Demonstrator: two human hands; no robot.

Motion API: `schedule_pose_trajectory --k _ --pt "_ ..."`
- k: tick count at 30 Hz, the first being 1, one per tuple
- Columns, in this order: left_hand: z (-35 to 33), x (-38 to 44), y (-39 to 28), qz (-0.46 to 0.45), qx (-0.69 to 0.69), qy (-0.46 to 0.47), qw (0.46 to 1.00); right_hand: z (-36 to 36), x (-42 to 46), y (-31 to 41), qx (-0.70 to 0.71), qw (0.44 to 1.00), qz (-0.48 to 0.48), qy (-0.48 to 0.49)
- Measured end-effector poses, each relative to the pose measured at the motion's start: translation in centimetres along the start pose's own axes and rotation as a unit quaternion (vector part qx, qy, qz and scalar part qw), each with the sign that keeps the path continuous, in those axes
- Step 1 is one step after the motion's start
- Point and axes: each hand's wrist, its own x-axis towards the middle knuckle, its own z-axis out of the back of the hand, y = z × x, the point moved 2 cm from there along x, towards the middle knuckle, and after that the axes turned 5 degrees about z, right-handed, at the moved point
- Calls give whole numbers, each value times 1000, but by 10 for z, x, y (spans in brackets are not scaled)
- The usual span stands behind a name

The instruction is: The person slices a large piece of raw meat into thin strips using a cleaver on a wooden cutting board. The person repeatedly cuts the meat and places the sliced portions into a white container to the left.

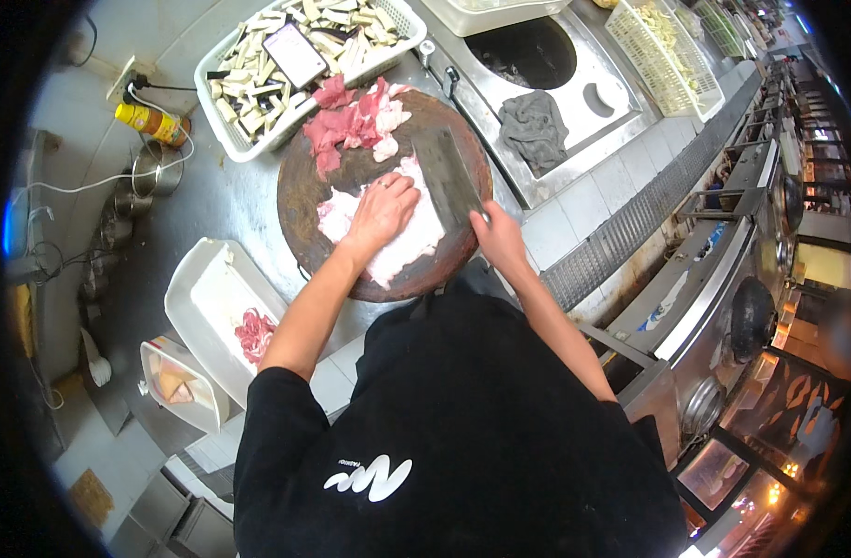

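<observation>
A round wooden chopping block (296, 209) stands in front of me on a steel counter. Pale, fatty raw meat (418, 244) lies spread over its near half, and my left hand (385, 209) presses down on it with bent fingers. In my right hand (498, 236) is the handle of a Chinese cleaver (450, 174). Its broad blade is tilted along the right edge of the pale meat; whether the edge is cutting into it, I cannot tell. Farther back on the block rest pieces of red raw meat (341, 129) with some pale fat.
A white plastic basket (209, 97) of cut eggplant, with a phone (294, 56) on top, stands behind the block. At left are a white tub (188, 279) with sliced meat (254, 335) and a yellow-capped bottle (152, 124). A grey cloth (533, 129) lies beside a steel sink opening (523, 52).
</observation>
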Motion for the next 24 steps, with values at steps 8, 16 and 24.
schedule_pose_trajectory --k 8,16,24 --pt "31 -20 -2 22 68 -6 997 -37 77 32 39 995 -7 -96" --pt "-12 48 -9 132 41 -86 987 30 -33 -52 194 978 -67 -33" --pt "-44 110 19 395 13 162 904 85 -116 -100 207 970 -127 -24"
